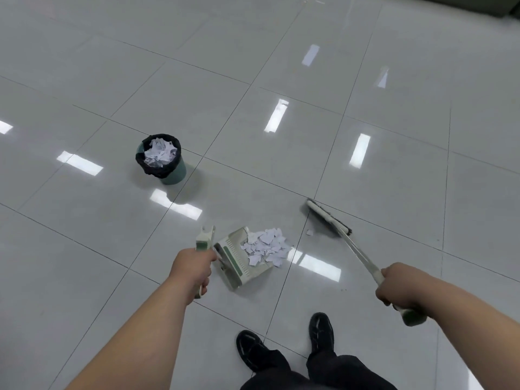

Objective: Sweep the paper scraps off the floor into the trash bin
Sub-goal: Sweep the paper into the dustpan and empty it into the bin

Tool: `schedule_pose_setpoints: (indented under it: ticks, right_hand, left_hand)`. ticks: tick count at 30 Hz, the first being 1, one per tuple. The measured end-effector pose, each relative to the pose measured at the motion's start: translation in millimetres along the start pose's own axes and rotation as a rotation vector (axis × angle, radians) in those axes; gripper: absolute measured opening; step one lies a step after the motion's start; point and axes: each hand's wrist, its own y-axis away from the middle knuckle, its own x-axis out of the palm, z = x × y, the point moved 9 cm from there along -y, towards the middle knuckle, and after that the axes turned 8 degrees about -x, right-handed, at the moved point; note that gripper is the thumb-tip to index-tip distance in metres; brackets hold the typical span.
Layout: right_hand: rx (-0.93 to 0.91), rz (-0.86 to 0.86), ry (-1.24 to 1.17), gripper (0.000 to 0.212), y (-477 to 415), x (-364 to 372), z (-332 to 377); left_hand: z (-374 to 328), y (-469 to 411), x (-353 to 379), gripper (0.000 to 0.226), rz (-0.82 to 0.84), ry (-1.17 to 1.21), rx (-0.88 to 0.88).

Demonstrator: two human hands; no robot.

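My left hand (192, 268) grips the upright handle of a white and green dustpan (235, 263) that rests on the floor. A pile of white paper scraps (266, 246) lies at the pan's mouth, partly inside it. One small scrap (309, 232) lies alone on the tile to the right, close to the broom head (327, 217). My right hand (395, 285) grips the broom's handle, and the bristles sit on the floor right of the pile. A green trash bin (161, 159) with a black liner stands farther off to the left, holding more scraps.
Glossy grey floor tiles (394, 170) stretch all around, with bright light reflections. My two black shoes (287, 344) stand just behind the dustpan. A dark edge of furniture (501, 7) shows at the top right corner.
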Motion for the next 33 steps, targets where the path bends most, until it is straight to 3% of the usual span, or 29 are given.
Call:
schedule_pose_setpoints:
  ticks: [3, 6, 10, 14, 24, 28, 30, 33]
  right_hand:
    - [0.008, 0.059, -0.038, 0.021, -1, 21, 14]
    - [-0.001, 0.100, -0.227, 0.023, 11, 40, 32]
    - [-0.033, 0.140, -0.514, 0.013, 40, 48, 69]
    - [-0.077, 0.170, -0.640, 0.006, 60, 37, 96]
    - [-0.115, 0.208, -0.570, 0.022, 78, -9, 109]
    - [-0.171, 0.148, -0.491, 0.018, 71, -18, 115]
    - [-0.200, 0.101, -0.396, 0.010, 62, -14, 124]
    - [-0.241, 0.066, -0.154, 0.014, 44, -1, 144]
  left_hand:
    - [-4, 1, 13, 0.009, 0.006, -0.027, 0.017]
    - [-6, 1, 17, 0.010, -0.007, -0.031, 0.035]
    - [-5, 2, 13, 0.007, -0.016, -0.020, 0.032]
    - [-3, 0, 1, 0.008, -0.035, -0.031, 0.025]
    - [26, -4, -35, 0.007, -0.106, 0.146, -0.028]
    - [50, -7, -58, 0.009, -0.184, 0.299, -0.064]
    - [56, -7, -65, 0.009, -0.206, 0.358, -0.073]
    - [60, -5, -71, 0.008, -0.223, 0.385, -0.083]
